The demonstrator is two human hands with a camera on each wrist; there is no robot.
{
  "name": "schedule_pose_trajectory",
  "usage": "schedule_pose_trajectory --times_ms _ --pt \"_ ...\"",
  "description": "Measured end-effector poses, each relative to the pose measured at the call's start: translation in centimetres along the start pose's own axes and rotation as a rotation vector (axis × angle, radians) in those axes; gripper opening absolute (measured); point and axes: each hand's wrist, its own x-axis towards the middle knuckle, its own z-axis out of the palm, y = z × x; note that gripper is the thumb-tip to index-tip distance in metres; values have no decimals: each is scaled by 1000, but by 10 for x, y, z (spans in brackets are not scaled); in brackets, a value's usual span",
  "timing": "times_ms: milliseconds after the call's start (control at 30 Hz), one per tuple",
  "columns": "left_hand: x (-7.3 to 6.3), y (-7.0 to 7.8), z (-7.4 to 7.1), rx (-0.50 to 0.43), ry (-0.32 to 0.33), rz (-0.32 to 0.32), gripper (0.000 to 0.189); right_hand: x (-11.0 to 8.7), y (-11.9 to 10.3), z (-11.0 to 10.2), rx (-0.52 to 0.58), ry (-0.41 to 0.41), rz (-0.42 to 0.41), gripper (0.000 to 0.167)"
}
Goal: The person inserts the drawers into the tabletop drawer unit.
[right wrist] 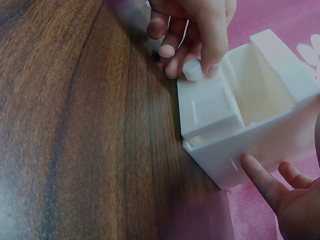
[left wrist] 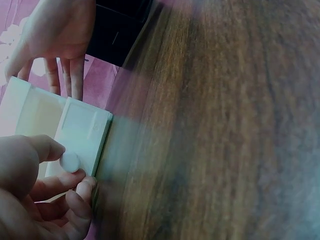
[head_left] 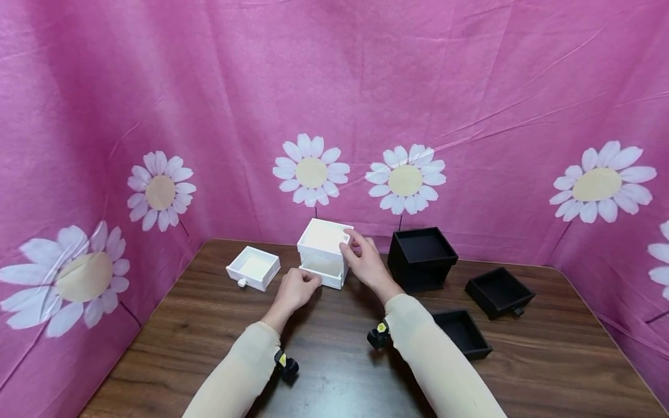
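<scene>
A small white drawer cabinet (head_left: 321,238) stands at the middle back of the table, its upper slot hollow. In its lower slot sits a white drawer (right wrist: 205,107), nearly level with the front. My left hand (head_left: 298,288) pinches this drawer's round knob (left wrist: 70,162) between thumb and fingers. My right hand (head_left: 364,259) holds the cabinet at its right, with a bent digit over the top edge and other fingers against the side wall (right wrist: 235,162). A second white drawer (head_left: 254,267) with a round knob lies apart to the left.
A black cabinet (head_left: 421,255) with a hollow front stands right of my right hand. Farther right lies a black drawer (head_left: 500,292), and another black drawer (head_left: 461,333) is partly hidden by my right forearm. A pink flowered cloth (head_left: 235,116) hangs behind the wooden table (head_left: 334,360).
</scene>
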Motion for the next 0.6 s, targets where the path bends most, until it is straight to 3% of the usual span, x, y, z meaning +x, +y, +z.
schedule_pose_trajectory --times_ms 233,600 --pt "21 -20 22 42 12 -16 19 0 1 -1 8 2 -1 51" --pt "26 -15 15 67 -39 -7 26 0 -1 0 13 -4 10 51"
